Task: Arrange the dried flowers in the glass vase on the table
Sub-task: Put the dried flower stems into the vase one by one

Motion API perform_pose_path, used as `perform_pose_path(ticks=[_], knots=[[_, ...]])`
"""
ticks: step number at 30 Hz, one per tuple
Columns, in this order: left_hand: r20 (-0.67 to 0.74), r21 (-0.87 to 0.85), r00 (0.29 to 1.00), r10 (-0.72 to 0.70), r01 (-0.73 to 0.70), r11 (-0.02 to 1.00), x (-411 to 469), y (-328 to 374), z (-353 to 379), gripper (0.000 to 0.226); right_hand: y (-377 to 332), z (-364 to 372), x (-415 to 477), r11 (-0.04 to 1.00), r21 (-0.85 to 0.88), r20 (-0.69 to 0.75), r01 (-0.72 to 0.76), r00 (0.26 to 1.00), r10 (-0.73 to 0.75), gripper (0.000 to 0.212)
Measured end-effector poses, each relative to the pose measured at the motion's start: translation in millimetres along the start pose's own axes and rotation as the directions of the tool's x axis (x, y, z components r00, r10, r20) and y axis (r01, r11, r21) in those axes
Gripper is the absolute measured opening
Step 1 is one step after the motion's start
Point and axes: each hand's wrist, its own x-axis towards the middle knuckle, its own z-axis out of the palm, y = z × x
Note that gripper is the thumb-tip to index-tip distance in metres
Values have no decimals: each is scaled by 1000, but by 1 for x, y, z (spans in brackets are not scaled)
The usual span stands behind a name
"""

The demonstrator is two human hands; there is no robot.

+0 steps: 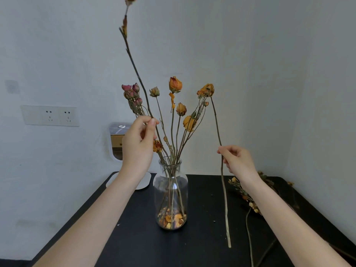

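Counter nearest. At 3 o'clock of the glass vase, right hand is pinching a loose stem upright, outside the vase. Left hand, at 10 o'clock, is pinching a tall stem standing in the vase among the others. Dried sprigs are lying farther right.

Judging: settling the tall stem. Next calls for lifting the loose stem's foot over the narrow neck.

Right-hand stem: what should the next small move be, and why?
Probably lift the loose stem and carry it left until its lower end clears the glass vase mouth. The right hand pinches it mid-length, its tip hanging beside the vase, below the rim, while the left hand pinches a tall stem standing in the vase.
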Motion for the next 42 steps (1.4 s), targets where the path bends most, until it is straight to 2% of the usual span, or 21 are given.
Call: perform_pose_path(ticks=[9,16,19,21,24,27,30,32,34,38,42], knots=[[84,272,996,-38,14,962,-5,-24,8,11,7,0,2,1000,-21,14,-2,1000,2,13],[26,184,999,-45,39,982,0,-17,16,26,10,3,6,1000,-28,16,-14,1000,14,13],[137,258,986,-100,62,964,-2,-23,20,26,12,3,7,999,-30,22,-12,1000,13,13],[162,287,978,-133,82,954,-5,-27,21,26,14,3,7,999,-30,23,-17,1000,17,14],[64,298,997,-37,16,955,-15,-29,18,32,15,3,7,999,-25,24,-24,999,25,13],[-24,283,999,36,-28,959,-41,-38,14,27,16,4,9,999,-27,20,-19,1000,19,12],[-17,332,993,-121,119,936,-66,-60,16,40,15,4,12,1000,-21,-2,-7,1000,7,13],[45,339,960,-278,247,908,-72,-75,24,57,12,5,17,1000,-7,-24,0,1000,0,14],[106,387,927,-360,295,874,-67,-85,36,74,8,5,23,1000,2,-48,18,999,-18,16],[115,488,918,-378,280,827,-52,-94,54,73,-2,5,35,997,20,-114,74,991,-71,20],[130,413,931,-341,262,872,-46,-104,51,65,-15,1,47,990,57,-221,132,968,-116,25]])
